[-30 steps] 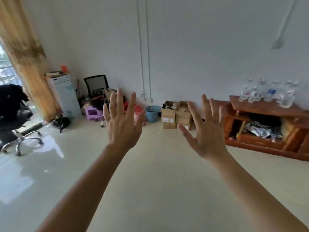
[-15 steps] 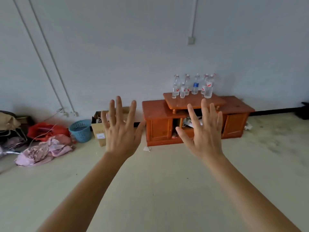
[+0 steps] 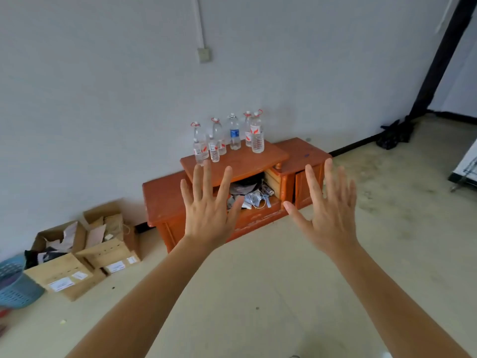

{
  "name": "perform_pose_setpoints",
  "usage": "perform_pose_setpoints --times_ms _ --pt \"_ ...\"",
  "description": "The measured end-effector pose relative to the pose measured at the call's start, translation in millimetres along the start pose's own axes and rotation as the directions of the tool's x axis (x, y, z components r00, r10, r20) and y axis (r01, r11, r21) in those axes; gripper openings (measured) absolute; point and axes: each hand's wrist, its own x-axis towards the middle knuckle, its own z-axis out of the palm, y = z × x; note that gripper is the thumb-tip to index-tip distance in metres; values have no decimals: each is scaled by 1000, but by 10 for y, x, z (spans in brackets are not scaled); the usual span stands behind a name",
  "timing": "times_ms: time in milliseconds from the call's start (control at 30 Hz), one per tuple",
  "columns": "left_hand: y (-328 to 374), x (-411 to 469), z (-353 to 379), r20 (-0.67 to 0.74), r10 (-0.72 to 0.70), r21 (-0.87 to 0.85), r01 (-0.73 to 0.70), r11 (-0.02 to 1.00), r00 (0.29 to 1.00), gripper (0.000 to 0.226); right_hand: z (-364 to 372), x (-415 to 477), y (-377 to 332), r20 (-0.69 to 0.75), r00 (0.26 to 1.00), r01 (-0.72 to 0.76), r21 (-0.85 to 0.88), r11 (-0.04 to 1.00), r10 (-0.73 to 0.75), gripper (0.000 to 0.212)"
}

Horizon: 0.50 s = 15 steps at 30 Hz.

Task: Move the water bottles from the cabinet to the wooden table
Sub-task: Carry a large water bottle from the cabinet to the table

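Approach step, I judge: left hand (image 3: 209,218) and right hand (image 3: 327,218) empty, fingers spread; water bottles (image 3: 233,135), perhaps seven, stand upright atop the cabinet (image 3: 165,200); next, reach and grip one.

Single head view, standing height, facing forward and down; cabinet (image 3: 165,202) near

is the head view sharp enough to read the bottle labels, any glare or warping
Head view: soft even light, no glare; water bottles too small and soft to read, only red and blue label colours show; wide-angle warp tilts the cabinet and leans the dark post at right; left hand and right hand fairly sharp.
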Motion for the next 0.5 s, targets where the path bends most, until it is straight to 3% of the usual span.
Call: perform_pose_setpoints --times_ms 167,300,500 --pt "259 1277 648 48 -6 14 6 1000 999 74 723 1026 733 53 996 -76 35 996 74 90" --pt "339 2360 892 -11 -40 8 40 999 999 73 1086 2066 1162 88 993 -78 32 996 75 92" --pt "273 3303 1446 -47 -87 -36 85 996 995 76 1785 3072 1479 128 991 -36 60 998 28 95"
